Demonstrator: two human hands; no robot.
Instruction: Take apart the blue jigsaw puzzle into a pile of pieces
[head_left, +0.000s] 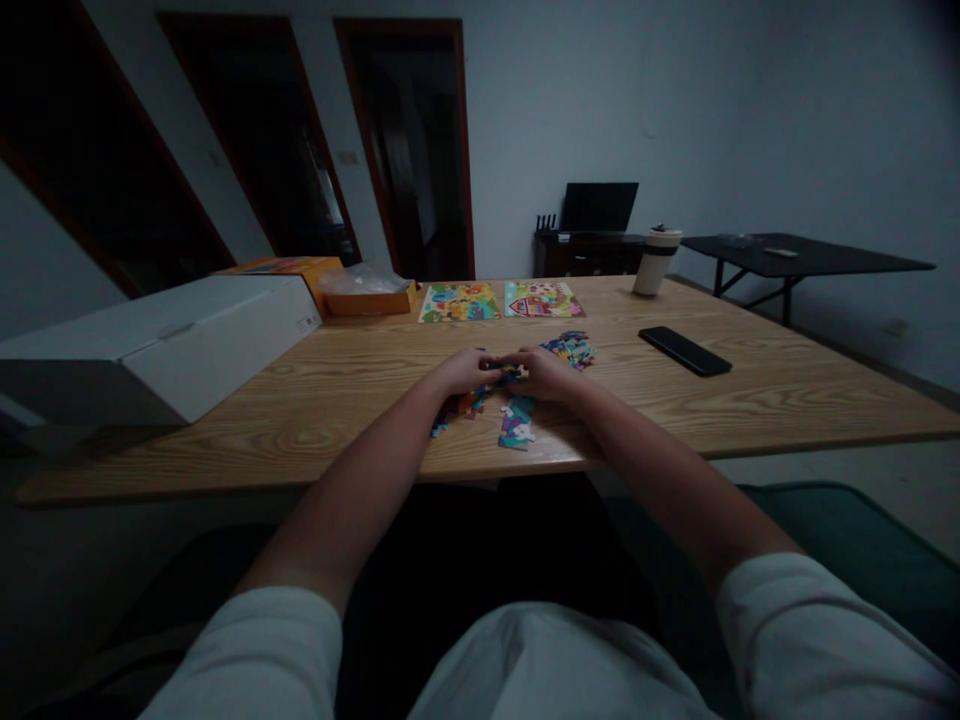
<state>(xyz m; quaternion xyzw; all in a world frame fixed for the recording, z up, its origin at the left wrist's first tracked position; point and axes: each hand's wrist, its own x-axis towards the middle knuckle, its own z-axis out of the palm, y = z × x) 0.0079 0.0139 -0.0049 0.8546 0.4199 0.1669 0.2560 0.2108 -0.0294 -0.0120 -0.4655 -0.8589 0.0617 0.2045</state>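
Observation:
Both my hands meet over a cluster of colourful jigsaw pieces on the wooden table (750,390). My left hand (463,371) and my right hand (546,374) pinch small puzzle pieces (510,375) between their fingertips where they touch. A joined blue-green puzzle section (516,424) lies just in front of my hands, near the table's front edge. A loose pile of pieces (571,348) sits behind my right hand. More pieces (457,408) lie partly hidden under my left wrist.
Two finished puzzle pictures (460,302) (541,299) lie farther back. A black phone (684,351) rests at the right, a white cup (657,260) behind it. A long white box (172,335) and an orange box (371,298) stand at the left. A dark side table (802,258) stands beyond.

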